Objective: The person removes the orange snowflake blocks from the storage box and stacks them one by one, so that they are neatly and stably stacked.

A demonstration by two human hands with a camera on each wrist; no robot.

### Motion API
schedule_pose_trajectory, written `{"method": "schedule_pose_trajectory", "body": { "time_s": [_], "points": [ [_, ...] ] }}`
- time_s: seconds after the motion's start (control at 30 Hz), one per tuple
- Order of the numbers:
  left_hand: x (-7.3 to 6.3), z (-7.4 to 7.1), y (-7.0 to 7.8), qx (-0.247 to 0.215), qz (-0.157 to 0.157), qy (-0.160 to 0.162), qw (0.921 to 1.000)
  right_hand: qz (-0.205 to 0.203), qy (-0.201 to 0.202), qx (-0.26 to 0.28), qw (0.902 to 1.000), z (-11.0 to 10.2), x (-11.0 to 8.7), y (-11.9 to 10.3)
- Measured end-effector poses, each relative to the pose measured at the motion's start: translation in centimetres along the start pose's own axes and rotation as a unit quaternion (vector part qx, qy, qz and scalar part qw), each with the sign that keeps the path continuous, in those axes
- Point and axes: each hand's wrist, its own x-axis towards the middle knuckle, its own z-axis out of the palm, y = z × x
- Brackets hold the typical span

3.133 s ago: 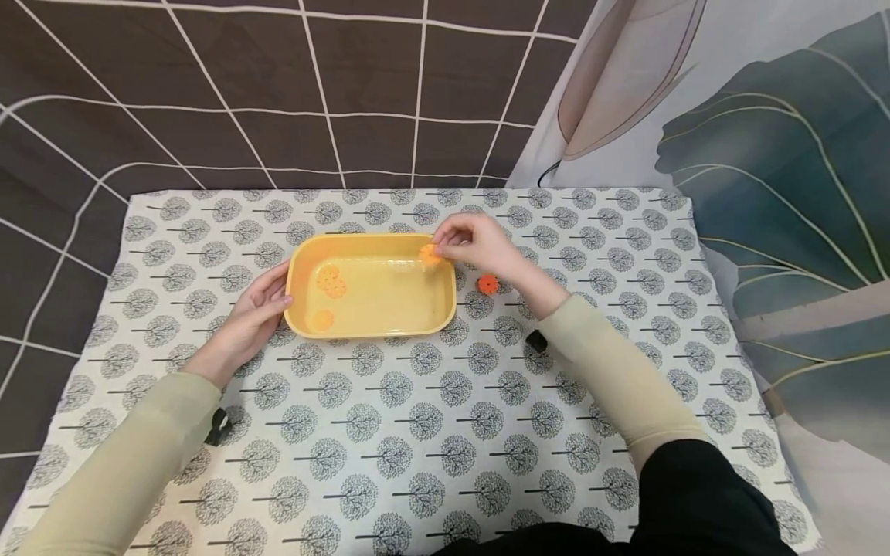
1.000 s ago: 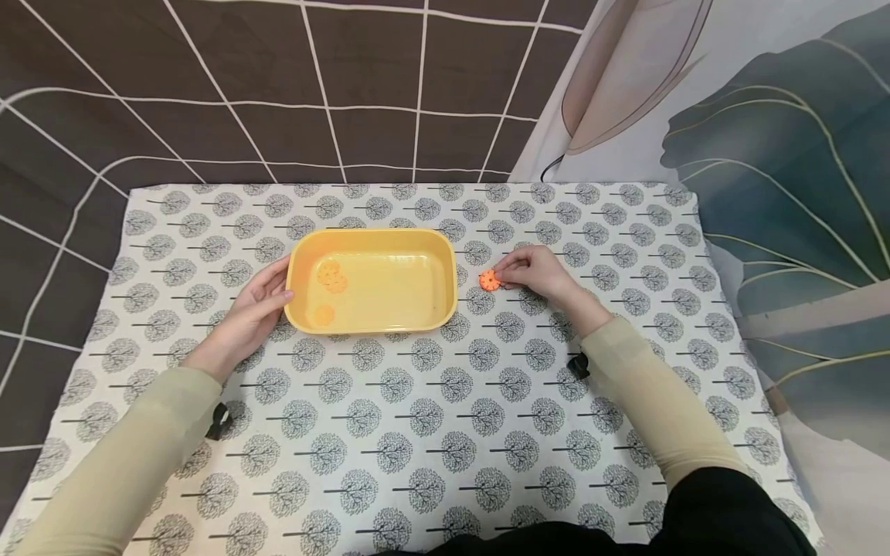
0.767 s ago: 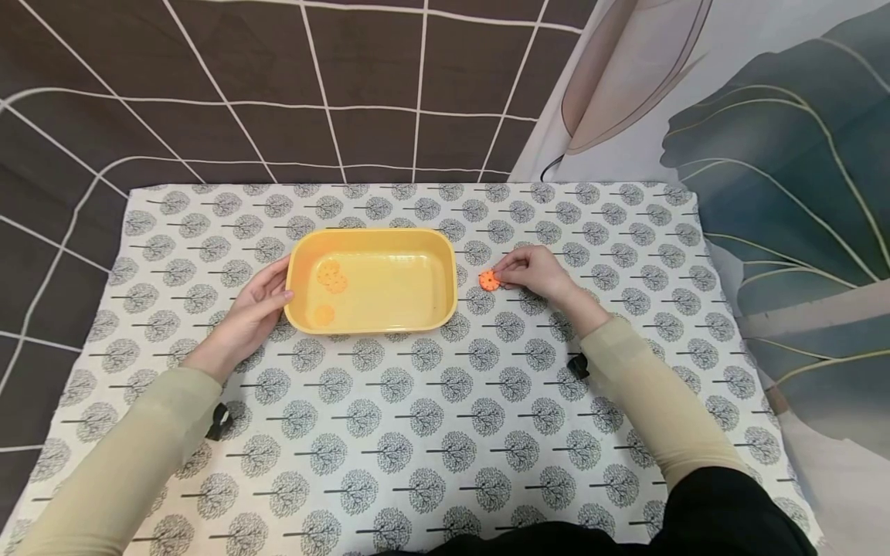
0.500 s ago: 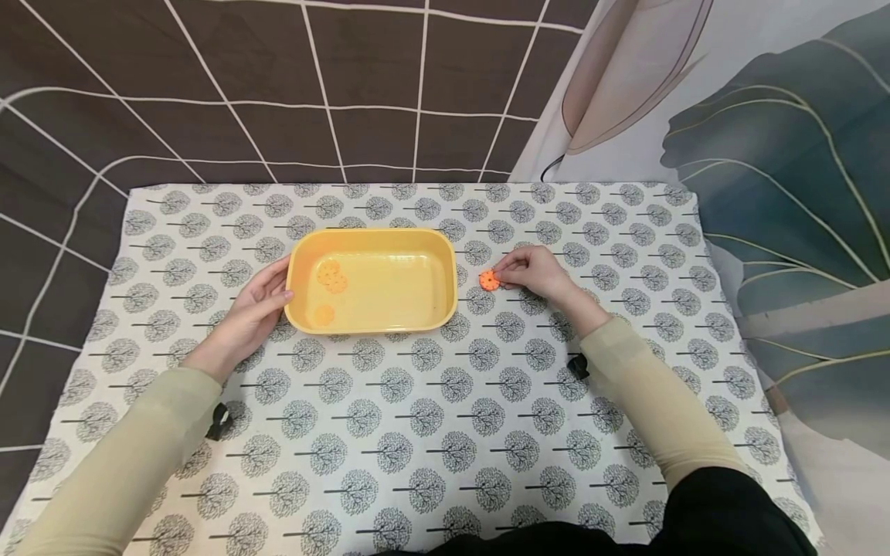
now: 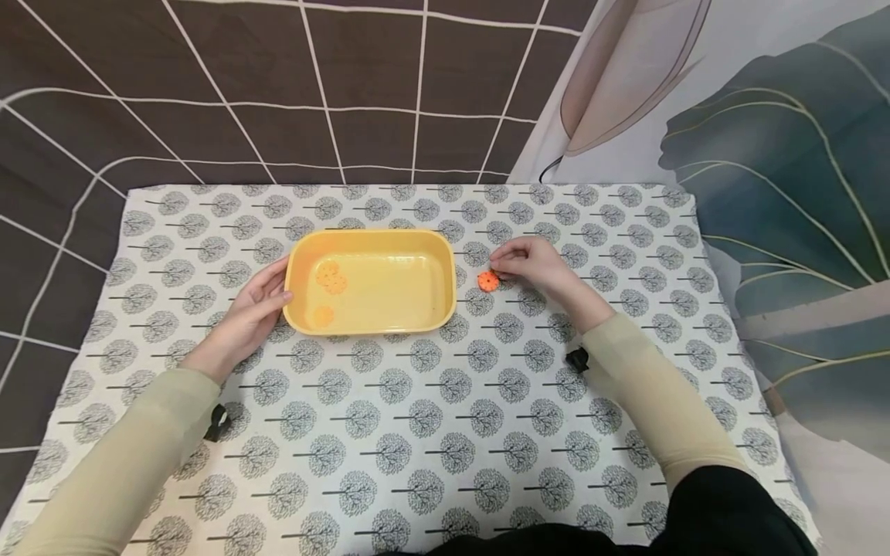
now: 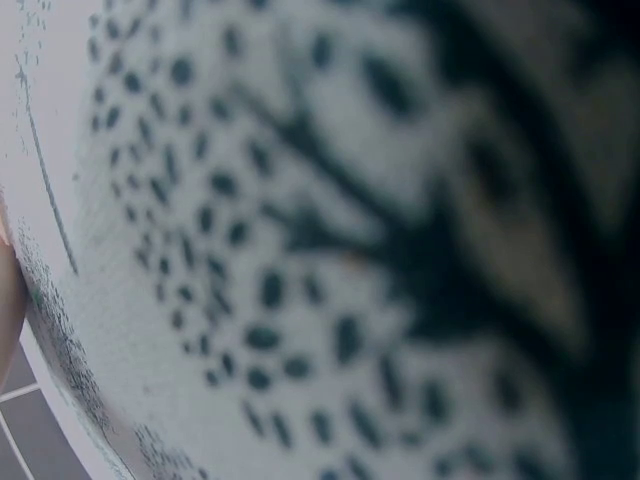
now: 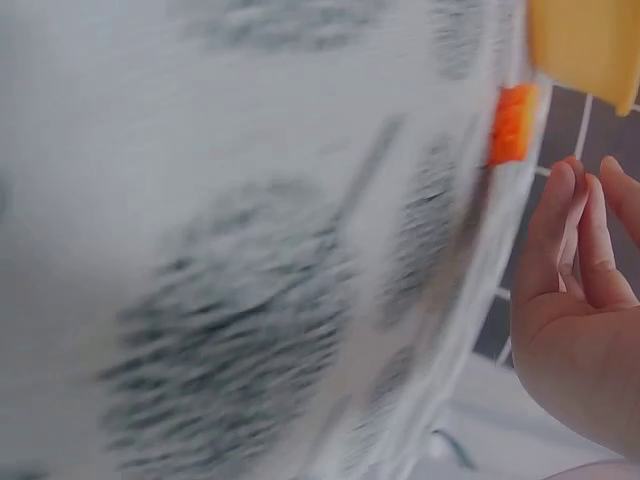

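A yellow plastic basin (image 5: pixel 371 324) stands on the patterned cloth. My left hand (image 5: pixel 253 309) holds its left end, thumb at the rim and fingers along the outer wall. Inside, at the left, lie several light orange scalloped discs (image 5: pixel 331 278). To the right of the basin sits a small orange toothed disc (image 5: pixel 488 281) with dark holes; in the right wrist view it looks like a thick stack (image 7: pixel 512 125), lighter on one side. My right hand (image 5: pixel 531 262) is just beside and above it, thumb and fingertips close together, with nothing visible between them.
A white cloth (image 5: pixel 389 417) printed with grey trees covers the table. Behind it hangs a dark gridded curtain (image 5: pixel 278 93), with a pale leaf-patterned curtain (image 5: pixel 779 193) at the right. A black wrist strap (image 5: pixel 577 360) shows under the right sleeve.
My right hand has brought a light orange disc from above the basin onto the darker disc on the cloth, and now its fingers have lifted off. My left hand has stayed at the basin.
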Motion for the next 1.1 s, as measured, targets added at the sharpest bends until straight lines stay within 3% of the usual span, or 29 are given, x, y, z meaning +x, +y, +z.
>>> {"method": "schedule_pose_trajectory", "body": {
  "time_s": [0.17,0.43,0.63,1.1],
  "points": [
    [0.0,0.0,0.1,-0.001,-0.002,0.000,1.0000,-0.039,0.001,-0.046,0.9982,1.0,0.4,-2.3],
    [0.0,0.0,0.0,0.005,-0.004,0.004,1.0000,-0.084,-0.032,-0.027,0.9956,3.8,1.3,-6.1],
    [0.0,-0.1,-0.1,0.005,0.002,0.001,1.0000,-0.115,-0.048,-0.046,0.9912,6.0,2.1,-8.2],
    [-0.1,0.1,0.0,0.006,-0.001,0.002,1.0000,-0.141,-0.095,-0.043,0.9846,11.7,3.6,-9.5]
  ]
}}
